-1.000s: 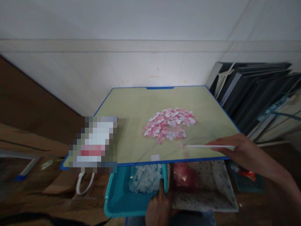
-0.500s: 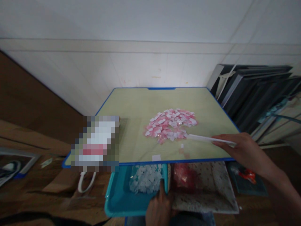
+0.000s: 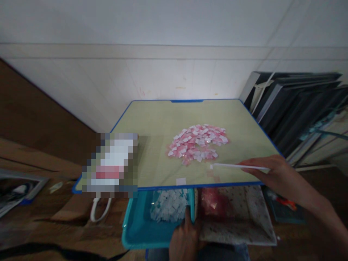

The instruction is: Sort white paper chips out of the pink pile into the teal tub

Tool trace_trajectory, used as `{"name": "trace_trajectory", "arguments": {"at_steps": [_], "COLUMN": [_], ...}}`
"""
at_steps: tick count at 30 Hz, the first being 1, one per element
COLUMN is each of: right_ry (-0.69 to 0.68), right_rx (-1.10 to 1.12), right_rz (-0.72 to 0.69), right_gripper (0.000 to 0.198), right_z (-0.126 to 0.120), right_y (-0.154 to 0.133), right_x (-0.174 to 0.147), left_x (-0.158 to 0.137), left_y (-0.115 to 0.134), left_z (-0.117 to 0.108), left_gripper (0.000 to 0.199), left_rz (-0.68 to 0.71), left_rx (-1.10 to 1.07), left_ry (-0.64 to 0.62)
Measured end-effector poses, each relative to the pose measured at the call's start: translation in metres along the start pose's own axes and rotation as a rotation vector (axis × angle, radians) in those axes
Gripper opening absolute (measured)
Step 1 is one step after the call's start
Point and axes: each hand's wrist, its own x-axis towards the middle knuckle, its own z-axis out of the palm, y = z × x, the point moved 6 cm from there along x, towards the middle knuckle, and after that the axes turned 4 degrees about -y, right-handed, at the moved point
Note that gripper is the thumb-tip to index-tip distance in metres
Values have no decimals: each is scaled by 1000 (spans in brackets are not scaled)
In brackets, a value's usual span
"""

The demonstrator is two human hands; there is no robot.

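**Right hand working a white stick at the near edge of the chip pile**

Right hand (image 3: 274, 172) is gripping a thin white stick (image 3: 239, 167), fingers closed round its right end. Stick is lying nearly level, pointing left. Its tip is touching one small pink chip (image 3: 211, 166) sitting just off the near-right edge of the pink-and-white chip pile (image 3: 198, 144). Pile is lying left of and farther than the hand, mid-table, apart from the fingers.

Left hand (image 3: 185, 239) is resting low, near centre, one finger extended up against the divide between two trays; not gripping anything I can make out.

Teal tray (image 3: 138, 226) on the left is holding white chips (image 3: 170, 207). Speckled pale tray (image 3: 244, 221) on the right is holding reddish pieces (image 3: 213, 204); both are sitting under the near edge of the table (image 3: 152, 123).

One white square (image 3: 181, 181) is lying alone near the table's near edge. Blurred-out patch is covering the near-left corner. Dark flat panels (image 3: 293, 105) are leaning at far right.
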Motion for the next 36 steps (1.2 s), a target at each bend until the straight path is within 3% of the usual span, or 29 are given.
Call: {"name": "trace_trajectory", "arguments": {"at_steps": [5,12,19,25,29,34,36], "right_ry": [-88,-63,-79,-114,-125,-171,-163], "right_rx": [-19,-16,0,47,93,111,101], "right_rz": [52,53,-132,-230,-324,-351,-360], "right_gripper": [25,26,23,23,22,21,22], "right_z": [-7,-7,5,14,24,24,19], "right_y": [6,6,-9,-24,-36,-40,-38], "right_x": [-13,-16,8,26,36,41,40], "left_x": [-2,-2,-3,-4,-3,-3,-4], "left_y": [0,1,2,2,1,2,2], "left_z": [-2,-5,-5,-6,-3,-6,-7], "left_gripper": [56,64,51,56,53,62,52], "left_rz": [-10,1,9,18,28,33,23], "left_rx": [16,15,21,31,19,19,22], "left_ry": [-2,12,22,96,78,82,75]}}
